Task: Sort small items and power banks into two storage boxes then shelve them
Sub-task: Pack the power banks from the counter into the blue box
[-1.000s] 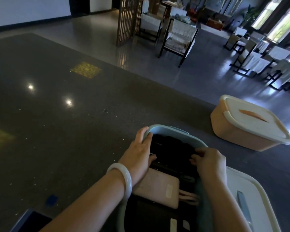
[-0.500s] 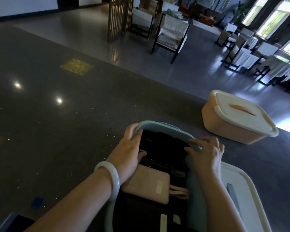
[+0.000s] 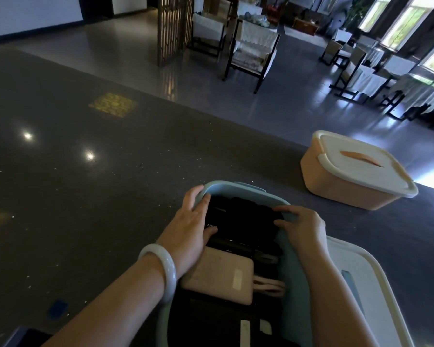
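Pale-blue plastic storage box (image 3: 238, 190) sits open between my two hands: my left hand (image 3: 189, 230) grips its far-left rim, my right hand (image 3: 301, 227) curls over its right rim. Between them lie several black power banks (image 3: 243, 219); nearer me, one pink power bank (image 3: 221, 276). Beyond my right hand stands one lidded peach plastic box (image 3: 356, 169).

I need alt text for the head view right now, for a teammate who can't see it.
Both hands work at an open light-blue box of power banks on a dark counter: the left hand grips its far rim, the right hand touches a black power bank. A lidded peach box sits beyond, right.
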`<state>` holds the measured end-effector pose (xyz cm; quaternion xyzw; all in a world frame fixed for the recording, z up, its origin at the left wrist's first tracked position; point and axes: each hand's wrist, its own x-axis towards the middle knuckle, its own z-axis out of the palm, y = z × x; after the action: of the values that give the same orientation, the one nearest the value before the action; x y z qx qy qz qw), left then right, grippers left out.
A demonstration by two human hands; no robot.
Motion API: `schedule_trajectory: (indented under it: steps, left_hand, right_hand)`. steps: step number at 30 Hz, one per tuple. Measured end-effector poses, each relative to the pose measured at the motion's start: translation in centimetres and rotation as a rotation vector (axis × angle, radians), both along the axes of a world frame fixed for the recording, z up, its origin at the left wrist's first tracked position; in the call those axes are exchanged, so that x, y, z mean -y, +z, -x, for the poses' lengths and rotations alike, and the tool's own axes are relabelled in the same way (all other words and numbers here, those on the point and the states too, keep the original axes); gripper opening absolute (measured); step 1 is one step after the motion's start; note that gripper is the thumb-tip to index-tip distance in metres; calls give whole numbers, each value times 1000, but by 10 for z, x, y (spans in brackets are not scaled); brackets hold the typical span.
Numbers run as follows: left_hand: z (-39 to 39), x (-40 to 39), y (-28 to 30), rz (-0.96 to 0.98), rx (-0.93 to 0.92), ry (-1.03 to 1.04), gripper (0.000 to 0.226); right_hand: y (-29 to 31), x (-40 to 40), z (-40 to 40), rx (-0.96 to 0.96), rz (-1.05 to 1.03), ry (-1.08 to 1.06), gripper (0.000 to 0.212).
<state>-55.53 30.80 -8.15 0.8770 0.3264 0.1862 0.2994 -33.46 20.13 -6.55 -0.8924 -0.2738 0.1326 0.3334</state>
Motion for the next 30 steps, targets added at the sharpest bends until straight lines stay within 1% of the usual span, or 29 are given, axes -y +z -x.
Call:
schedule_trajectory:
  steps: [16, 26, 30]
  left_hand:
    - [0, -2, -4, -3, 1, 4, 65]
    - [-2, -5, -11, -4, 6, 16, 66]
    - [-2, -6, -11, -14, -2, 10, 65]
  right_hand:
    - [-2, 0, 1, 16, -31, 6, 34]
    - [-1, 5, 7, 61, -33, 52, 28]
    - [0, 9, 9, 75, 16, 73, 31]
